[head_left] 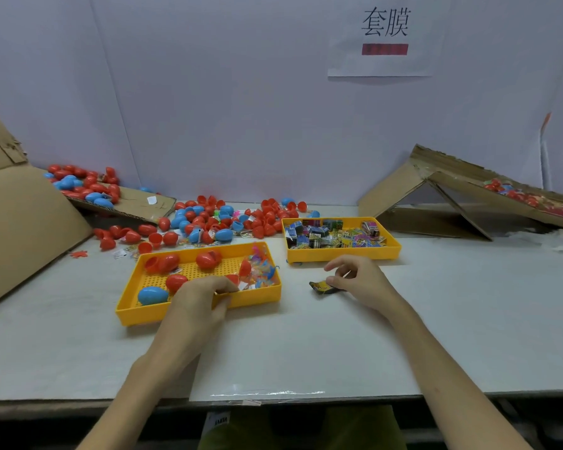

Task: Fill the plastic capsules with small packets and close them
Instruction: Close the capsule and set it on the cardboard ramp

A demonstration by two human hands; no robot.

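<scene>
A yellow tray (127, 303) in front of me holds several red capsules (208, 259), one blue capsule (152, 295) and clear packets of small colourful toys (262, 271). My left hand (202, 302) reaches into this tray with curled fingers that pinch a clear packet at its right part. My right hand (359, 282) rests on the table right of the tray and pinches a small dark and yellow packet (322, 286) against the table. A second yellow tray (338, 254) behind it is full of small printed packets (333, 237).
A heap of loose red and blue capsule halves (221, 219) lies behind the trays against the white wall. Torn cardboard (23, 219) leans at the left with more capsules on it. A folded cardboard box (452, 203) with capsules lies at the right.
</scene>
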